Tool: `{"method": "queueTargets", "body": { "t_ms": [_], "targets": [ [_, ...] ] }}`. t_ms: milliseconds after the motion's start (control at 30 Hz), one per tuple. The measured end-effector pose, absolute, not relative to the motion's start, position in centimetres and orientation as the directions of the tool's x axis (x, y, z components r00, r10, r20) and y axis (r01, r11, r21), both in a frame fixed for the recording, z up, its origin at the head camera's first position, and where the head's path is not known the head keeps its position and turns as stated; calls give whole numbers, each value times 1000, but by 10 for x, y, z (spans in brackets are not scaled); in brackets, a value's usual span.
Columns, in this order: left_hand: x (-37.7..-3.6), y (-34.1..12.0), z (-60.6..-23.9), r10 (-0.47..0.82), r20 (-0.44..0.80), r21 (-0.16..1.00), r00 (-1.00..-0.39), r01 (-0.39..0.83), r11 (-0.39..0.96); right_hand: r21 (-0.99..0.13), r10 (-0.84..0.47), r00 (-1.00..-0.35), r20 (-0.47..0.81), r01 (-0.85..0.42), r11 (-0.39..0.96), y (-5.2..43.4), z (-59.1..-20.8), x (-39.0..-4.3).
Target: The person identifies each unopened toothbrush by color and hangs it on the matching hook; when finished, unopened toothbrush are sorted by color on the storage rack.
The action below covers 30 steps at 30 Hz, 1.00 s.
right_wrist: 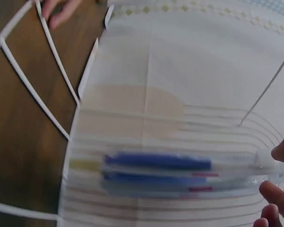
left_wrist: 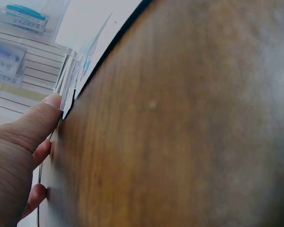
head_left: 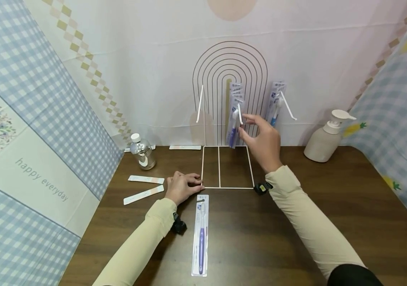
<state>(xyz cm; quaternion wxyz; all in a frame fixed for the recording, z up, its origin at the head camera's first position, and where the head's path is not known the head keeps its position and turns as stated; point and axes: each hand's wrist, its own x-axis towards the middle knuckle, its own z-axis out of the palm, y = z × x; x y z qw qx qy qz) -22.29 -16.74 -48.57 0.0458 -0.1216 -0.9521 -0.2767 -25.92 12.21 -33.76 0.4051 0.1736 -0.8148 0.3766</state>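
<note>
**Hanging toothbrush packs on the wire rack**

While my left hand [head_left: 183, 186] rests on the tabletop [head_left: 332, 206] at the front left corner of the white wire rack's base [head_left: 228, 187], fingers loosely curled and touching the frame without closing round it, my right hand [head_left: 262, 141] is raised at the rack's middle peg [head_left: 240, 113]. There my thumb and fingertips [right_wrist: 274, 189] pinch the top of a clear toothbrush pack [head_left: 234, 119] that hangs on that peg, so this grip is clamped on the pack (the right wrist view shows blue and purple handles inside it, blurred). The pack hangs upright against the rack's arched back [head_left: 230, 71], its lower end just above the rear edge of the base.

A second hanging pack [head_left: 274, 103] sits on the right peg, just beside my raised hand. The left peg [head_left: 199, 104] sticks out bare. One more pack with a purple toothbrush [head_left: 201, 234] lies flat on the tabletop, just in front of the base and between my forearms.

Toward the left edge of the tabletop lie two white strips [head_left: 144, 187], with a small clear bottle [head_left: 142, 151] behind them. A pump dispenser [head_left: 326, 137] stands near the far right corner.
</note>
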Motion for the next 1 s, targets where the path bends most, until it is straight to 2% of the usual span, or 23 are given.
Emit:
{"method": "queueTargets", "body": {
  "t_ms": [67, 167, 333, 433, 700, 1000],
  "targets": [
    [-222, -168, -486, 207, 150, 514, -967, 255, 819, -491, 6, -634, 773, -593, 638, 119, -347, -249],
    [-221, -168, -486, 204, 153, 511, -967, 254, 821, -530, -58, -711, 701, -574, 625, 110, -368, -229],
    [-222, -168, -486, 210, 160, 504, -965, 263, 823, -650, -181, -860, 477, -484, 585, 90, -414, -194],
    [-223, -167, -486, 215, 170, 507, -962, 273, 818, -700, -237, -907, 347, -419, 578, 79, -440, -176],
    [-227, -166, -485, 210, 187, 502, -960, 277, 819, -745, -311, -932, 185, -339, 575, 58, -471, -151],
    [-227, -168, -487, 208, 162, 503, -965, 262, 823, -704, -359, -923, 139, -347, 620, 44, -477, -145]
  ]
}}
